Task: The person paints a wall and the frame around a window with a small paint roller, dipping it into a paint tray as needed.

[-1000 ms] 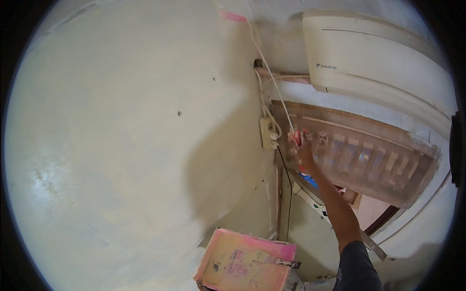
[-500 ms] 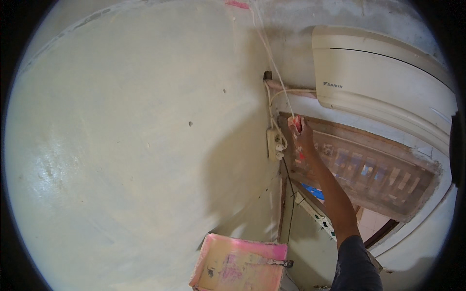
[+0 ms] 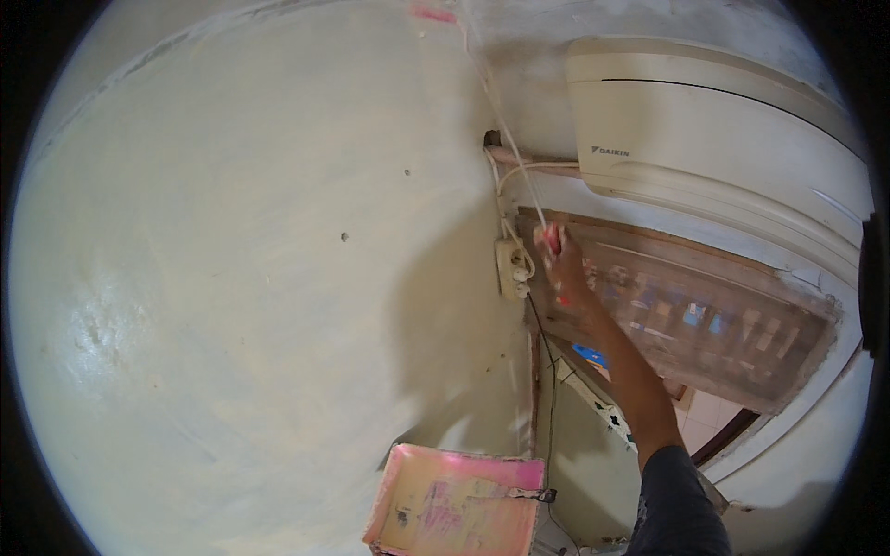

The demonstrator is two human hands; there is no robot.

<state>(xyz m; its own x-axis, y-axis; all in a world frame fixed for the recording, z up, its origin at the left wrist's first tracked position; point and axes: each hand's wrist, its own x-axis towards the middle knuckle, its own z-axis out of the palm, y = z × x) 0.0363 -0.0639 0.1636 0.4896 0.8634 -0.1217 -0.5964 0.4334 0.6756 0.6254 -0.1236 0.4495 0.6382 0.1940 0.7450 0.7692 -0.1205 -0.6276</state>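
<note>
My right hand [image 3: 565,264] is closed around the red handle of a paint roller, its arm raised in front of me. The roller's long, thin rod slants up and left from the fist. At its far end, the pink-stained roller head [image 3: 433,14] lies high on the pale wall [image 3: 232,241], near the corner. Below, a paint tray [image 3: 375,519] smeared with pink and cream shows at the lower edge; what supports it is hidden. A small paint-smeared piece with a dark end [image 3: 545,496] juts over the tray's right rim. My left hand is out of view.
A cream air conditioner [image 3: 705,120] hangs at the upper right. Beneath it is a wooden slatted vent panel [image 3: 677,306]. A socket block [image 3: 511,269] with plugs and cables sits in the wall corner, close to my right hand. A black cord [image 3: 547,371] hangs below.
The view has shifted slightly, so the wall and air conditioner stand further left. My right hand, still gripping the roller, appears a little further left. The roller head stays high on the wall.
</note>
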